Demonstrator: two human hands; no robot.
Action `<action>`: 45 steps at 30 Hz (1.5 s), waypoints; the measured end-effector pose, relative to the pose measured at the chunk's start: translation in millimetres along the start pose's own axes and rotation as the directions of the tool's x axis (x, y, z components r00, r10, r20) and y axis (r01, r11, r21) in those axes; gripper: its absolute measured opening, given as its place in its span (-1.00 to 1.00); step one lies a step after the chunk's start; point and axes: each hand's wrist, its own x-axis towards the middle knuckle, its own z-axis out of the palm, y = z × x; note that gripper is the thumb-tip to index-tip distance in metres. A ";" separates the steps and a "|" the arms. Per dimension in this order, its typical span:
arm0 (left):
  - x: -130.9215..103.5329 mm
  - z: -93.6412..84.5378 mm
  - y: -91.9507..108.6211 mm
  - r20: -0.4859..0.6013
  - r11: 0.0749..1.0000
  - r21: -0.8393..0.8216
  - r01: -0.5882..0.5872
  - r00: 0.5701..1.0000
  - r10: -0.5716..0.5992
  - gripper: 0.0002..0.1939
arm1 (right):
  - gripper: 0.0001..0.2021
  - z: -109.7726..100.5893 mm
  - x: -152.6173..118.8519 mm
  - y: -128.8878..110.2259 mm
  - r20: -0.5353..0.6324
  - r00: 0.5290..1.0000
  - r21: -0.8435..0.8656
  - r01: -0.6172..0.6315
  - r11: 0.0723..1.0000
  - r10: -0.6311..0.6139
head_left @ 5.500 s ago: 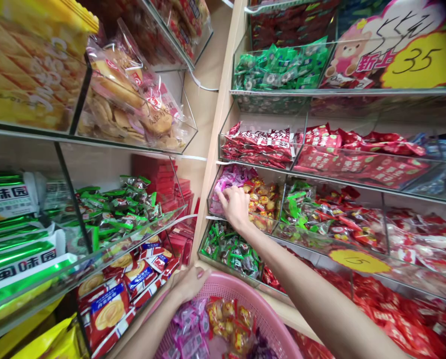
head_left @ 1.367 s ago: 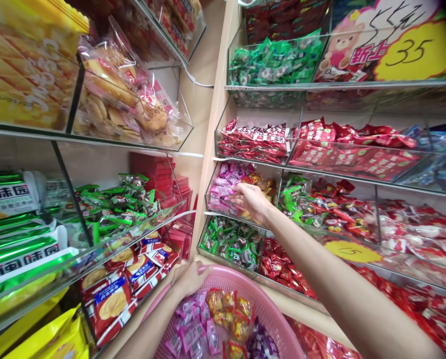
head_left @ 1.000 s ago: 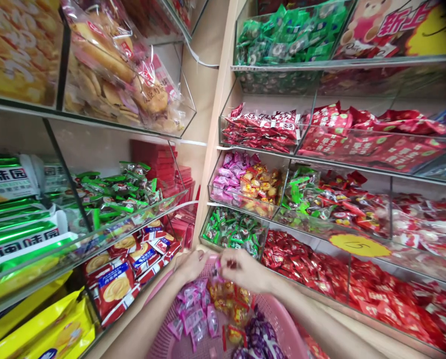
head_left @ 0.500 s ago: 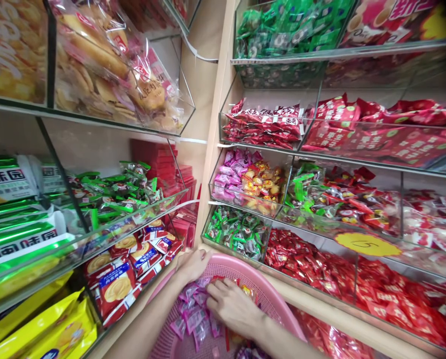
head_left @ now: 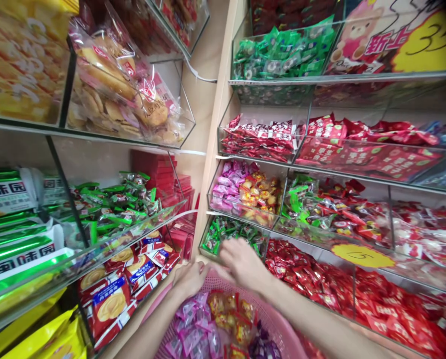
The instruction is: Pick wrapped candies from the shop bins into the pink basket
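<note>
Stocked candy shelves wrap around a corner, two banks of them meeting at one pale wooden post (head_left: 216,107); two bare hands are working right below it. Left hand (head_left: 190,280) has its fingers closed over the far left rim of one pink plastic basket (head_left: 279,321); right hand (head_left: 241,259) is up over the far rim with fingers curled in, but it's motion-blurred, so I can't tell if it's pinching anything.

So the basket sits directly under both hands, its rim in the left one's grip; it's got three kinds of sweets in it, lying in three side-by-side heaps: pink-purple candies (head_left: 195,326) on the left, gold-and-red candies (head_left: 238,319) in the middle, dark purple candies (head_left: 265,345) on the right; they overlap too much for me to count singles.

Going outward, one bin of green-wrapped candies (head_left: 220,230) is just behind the right hand; the bin above it holds two kinds, pink shelf candies (head_left: 228,184) on the left and gold shelf candies (head_left: 262,193) on the right; loose red candies (head_left: 309,271) fill the low bins off to the right; two yellow price cards are readable, "15" (head_left: 362,256) lower down and "35" (head_left: 427,42) up top; left bank has red-and-blue biscuit packs (head_left: 109,301) down low, several of them, overlapping.
</note>
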 end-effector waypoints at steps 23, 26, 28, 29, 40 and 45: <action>-1.4 -2.9 4.9 0.010 0.999 0.021 -0.027 1.000 0.026 -0.36 | -0.75 -16.0 106.7 125.6 -0.186 0.885 -0.008 -0.435 0.900 0.426; -0.1 -1.3 5.0 0.013 0.999 0.024 -0.028 1.000 0.027 -0.36 | -0.75 -15.4 105.6 125.1 -0.213 0.875 0.011 -0.443 0.897 0.435; 0.3 -0.8 4.9 0.009 0.999 0.025 -0.028 1.000 0.028 -0.36 | -0.73 -16.8 105.4 124.7 -0.248 0.858 0.034 -0.457 0.889 0.451; 0.3 -0.8 5.0 0.011 0.999 0.025 -0.029 1.000 0.029 -0.35 | -0.73 -18.4 105.4 124.1 -0.270 0.846 0.049 -0.465 0.884 0.460; 4.3 -3.0 2.1 0.071 0.999 -0.018 0.037 0.997 -0.035 -0.35 | -0.71 -6.3 30.4 31.2 -0.392 0.855 0.226 -0.270 0.936 0.341; 8.2 -10.1 -1.5 0.153 0.996 -0.085 0.037 0.988 -0.024 -0.34 | -0.69 33.0 -37.7 -29.3 -0.282 0.925 0.295 -0.169 0.940 0.255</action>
